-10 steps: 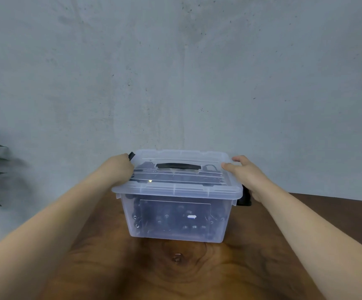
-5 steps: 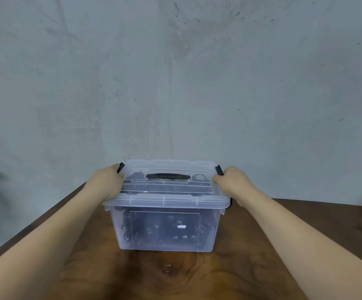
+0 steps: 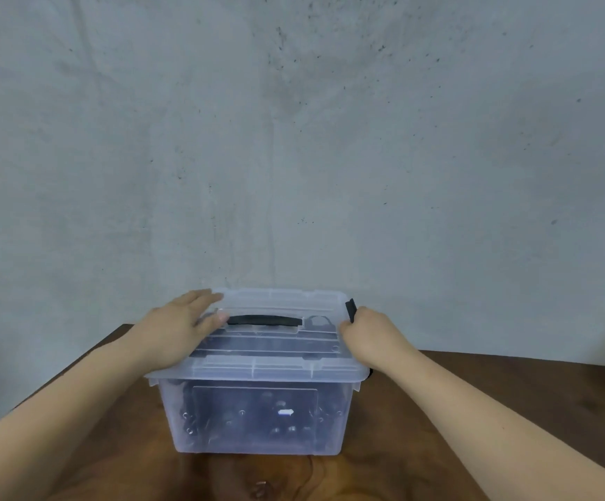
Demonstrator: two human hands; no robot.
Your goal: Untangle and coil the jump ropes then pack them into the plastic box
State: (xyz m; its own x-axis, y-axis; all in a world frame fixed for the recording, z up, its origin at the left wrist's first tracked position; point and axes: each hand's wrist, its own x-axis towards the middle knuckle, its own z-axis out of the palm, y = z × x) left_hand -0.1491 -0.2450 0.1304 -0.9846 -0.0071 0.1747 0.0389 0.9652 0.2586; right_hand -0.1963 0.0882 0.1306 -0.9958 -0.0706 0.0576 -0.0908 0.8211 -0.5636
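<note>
Wooden table (image 3: 474, 410) carries the plastic box (image 3: 257, 417) at its middle. At the left, the left hand (image 3: 178, 330) lies flat and spread on the lid (image 3: 279, 365), fingers beside the black handle (image 3: 265, 320). Dark jump ropes (image 3: 254, 414) show blurred through the clear wall; any label there is unreadable. At the right, the right hand (image 3: 369, 338) curls around the black latch (image 3: 350, 309).

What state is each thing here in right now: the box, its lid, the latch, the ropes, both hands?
Plastic box: upright on the table, lidded.
Lid: on the box.
Right latch: up, not clipped.
Jump ropes: dark, packed inside.
Left hand: flat on the lid.
Right hand: grips the right latch.
</note>
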